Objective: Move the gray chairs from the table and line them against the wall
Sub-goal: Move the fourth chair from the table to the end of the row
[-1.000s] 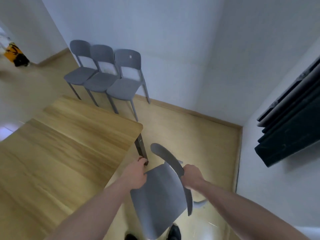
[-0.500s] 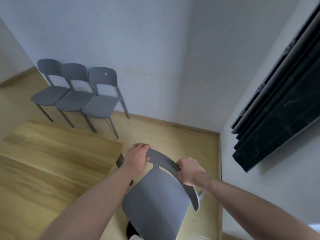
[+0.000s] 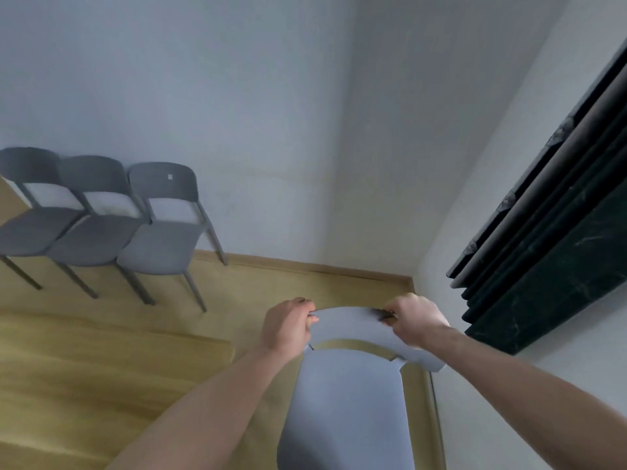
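I hold a gray chair (image 3: 346,412) in front of me by the top of its backrest, seat toward me. My left hand (image 3: 288,329) grips the backrest's left end and my right hand (image 3: 415,320) grips its right end. The chair's legs are hidden below the seat. Three more gray chairs stand side by side against the far wall at the left: the leftmost chair (image 3: 27,232), the middle chair (image 3: 91,239) and the rightmost chair (image 3: 163,245). The wooden table (image 3: 101,385) lies at the lower left, its corner close to my left forearm.
A pale wall (image 3: 271,130) runs behind the chair row and meets a side wall at a corner on the right. Dark panels (image 3: 559,249) are mounted on the right wall. Bare wooden floor (image 3: 305,283) lies between the rightmost chair and the corner.
My left hand went from the seat's edge to the backrest top. The chair turned so its backrest faces the wall, and my view swung right and up toward the corner.
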`<state>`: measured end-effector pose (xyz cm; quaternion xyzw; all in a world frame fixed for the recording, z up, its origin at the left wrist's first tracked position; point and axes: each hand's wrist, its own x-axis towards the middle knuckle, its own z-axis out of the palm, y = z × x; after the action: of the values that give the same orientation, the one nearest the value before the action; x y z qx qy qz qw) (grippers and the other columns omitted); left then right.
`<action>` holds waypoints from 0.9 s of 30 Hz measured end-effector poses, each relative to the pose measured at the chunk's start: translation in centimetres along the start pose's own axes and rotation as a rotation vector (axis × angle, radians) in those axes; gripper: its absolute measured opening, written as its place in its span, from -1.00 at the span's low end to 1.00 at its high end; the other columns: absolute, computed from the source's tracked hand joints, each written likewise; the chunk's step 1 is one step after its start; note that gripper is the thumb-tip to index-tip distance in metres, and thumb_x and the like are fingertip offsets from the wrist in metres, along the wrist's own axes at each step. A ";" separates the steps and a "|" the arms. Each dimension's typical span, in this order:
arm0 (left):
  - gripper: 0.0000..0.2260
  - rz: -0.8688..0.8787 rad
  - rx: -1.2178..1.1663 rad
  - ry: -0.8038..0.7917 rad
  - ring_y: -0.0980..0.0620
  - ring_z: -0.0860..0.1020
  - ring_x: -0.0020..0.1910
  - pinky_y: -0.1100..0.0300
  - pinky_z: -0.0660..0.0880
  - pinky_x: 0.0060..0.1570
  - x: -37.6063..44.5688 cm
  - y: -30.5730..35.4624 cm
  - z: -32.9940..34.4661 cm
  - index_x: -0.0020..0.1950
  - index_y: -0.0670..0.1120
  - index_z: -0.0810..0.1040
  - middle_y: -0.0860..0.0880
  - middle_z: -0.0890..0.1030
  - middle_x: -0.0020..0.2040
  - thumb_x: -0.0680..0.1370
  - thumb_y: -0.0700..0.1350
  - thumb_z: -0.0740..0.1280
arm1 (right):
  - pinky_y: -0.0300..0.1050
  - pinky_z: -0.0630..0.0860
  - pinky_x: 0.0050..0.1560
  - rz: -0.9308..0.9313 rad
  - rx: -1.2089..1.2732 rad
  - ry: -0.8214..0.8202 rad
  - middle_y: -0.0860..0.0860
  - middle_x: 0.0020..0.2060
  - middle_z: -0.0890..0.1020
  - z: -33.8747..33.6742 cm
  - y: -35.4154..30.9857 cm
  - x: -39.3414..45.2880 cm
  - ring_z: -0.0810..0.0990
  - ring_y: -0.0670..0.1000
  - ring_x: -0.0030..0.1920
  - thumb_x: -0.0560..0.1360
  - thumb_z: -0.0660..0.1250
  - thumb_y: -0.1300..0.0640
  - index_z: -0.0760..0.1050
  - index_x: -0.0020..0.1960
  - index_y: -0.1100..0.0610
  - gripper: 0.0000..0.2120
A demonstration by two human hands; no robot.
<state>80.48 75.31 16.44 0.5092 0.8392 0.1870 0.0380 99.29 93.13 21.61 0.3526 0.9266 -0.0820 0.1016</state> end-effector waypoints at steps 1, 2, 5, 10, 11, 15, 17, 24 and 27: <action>-0.87 0.007 0.001 0.019 -0.10 0.58 -0.18 0.12 0.32 -0.31 0.5 0.2 -0.3 -0.12 -0.07 0.56 -0.01 0.62 -0.15 0.59 -0.09 0.28 | -0.08 0.43 -0.18 0.005 -0.003 0.024 0.03 -0.15 0.63 -0.7 0.2 0.3 0.54 0.14 -0.14 0.55 0.26 -0.01 0.59 -0.06 -0.03 -0.85; -0.88 0.015 -0.007 0.034 -0.10 0.58 -0.17 0.12 0.34 -0.30 1.5 -0.3 -0.6 -0.12 -0.05 0.57 0.00 0.63 -0.14 0.58 -0.08 0.29 | -0.09 0.39 -0.20 0.008 -0.003 0.052 0.02 -0.16 0.62 -1.3 0.0 1.1 0.52 0.14 -0.16 0.55 0.26 -0.01 0.59 -0.07 -0.04 -0.86; -0.90 0.027 -0.011 0.068 -0.11 0.59 -0.16 0.11 0.37 -0.29 4.1 -1.7 -1.5 -0.11 -0.05 0.57 0.01 0.64 -0.14 0.56 -0.08 0.30 | -0.10 0.35 -0.21 0.010 -0.029 0.103 0.01 -0.17 0.62 -2.8 -0.8 3.4 0.55 0.15 -0.14 0.56 0.26 0.00 0.59 -0.05 -0.04 -0.87; -0.88 -0.016 -0.036 0.070 -0.16 0.58 -0.17 0.08 0.42 -0.33 9.7 -3.8 -2.4 -0.17 -0.05 0.50 -0.02 0.62 -0.18 0.57 -0.08 0.31 | -0.10 0.38 -0.20 0.007 -0.057 0.148 0.06 -0.11 0.66 -4.8 -1.4 8.1 0.59 0.17 -0.09 0.57 0.25 -0.02 0.60 0.03 -0.05 -0.84; -0.88 -0.017 -0.048 0.075 -0.16 0.58 -0.18 0.06 0.45 -0.32 11.2 -4.2 -2.3 -0.18 -0.05 0.49 -0.02 0.62 -0.20 0.55 -0.09 0.32 | -0.10 0.41 -0.19 0.007 -0.053 0.152 0.07 -0.09 0.66 -5.1 -1.3 9.4 0.60 0.18 -0.07 0.57 0.25 -0.02 0.60 0.05 -0.06 -0.83; -0.92 0.018 0.011 0.127 -0.13 0.60 -0.20 0.12 0.38 -0.33 16.1 -5.2 -2.7 -0.14 -0.05 0.57 0.01 0.63 -0.17 0.54 -0.10 0.35 | -0.09 0.47 -0.18 -0.009 -0.007 0.157 0.04 -0.12 0.67 -6.2 -0.5 14.5 0.61 0.15 -0.09 0.57 0.25 -0.01 0.61 0.06 -0.06 -0.82; -0.91 0.025 0.040 0.142 -0.11 0.60 -0.18 0.14 0.34 -0.33 19.0 -5.9 -2.8 -0.13 -0.06 0.57 0.01 0.63 -0.16 0.55 -0.09 0.34 | -0.11 0.42 -0.21 -0.035 0.009 0.160 0.02 -0.13 0.67 -6.8 0.0 18.0 0.60 0.14 -0.10 0.56 0.25 0.00 0.60 0.03 -0.06 -0.84; -0.87 -0.125 0.053 0.146 -0.10 0.56 -0.19 0.14 0.26 -0.31 26.6 -9.7 -2.3 -0.16 -0.06 0.52 -0.01 0.59 -0.20 0.57 -0.09 0.28 | -0.14 0.34 -0.21 -0.183 0.036 0.109 -0.04 -0.04 0.67 -8.5 -0.5 29.9 0.61 0.11 -0.01 0.58 0.21 -0.01 0.59 0.07 -0.09 -0.81; -0.87 -0.194 0.034 0.145 -0.11 0.56 -0.18 0.12 0.28 -0.30 28.3 -11.9 -2.4 -0.13 -0.06 0.53 -0.02 0.59 -0.19 0.57 -0.07 0.27 | -0.14 0.35 -0.17 -0.265 0.067 0.088 -0.09 -0.01 0.67 -9.1 -1.8 34.3 0.60 0.07 0.03 0.58 0.21 0.00 0.60 0.09 -0.09 -0.80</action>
<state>56.27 94.37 18.05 0.4113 0.8881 0.2045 -0.0136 71.85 115.68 22.06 0.2337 0.9654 -0.1099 0.0373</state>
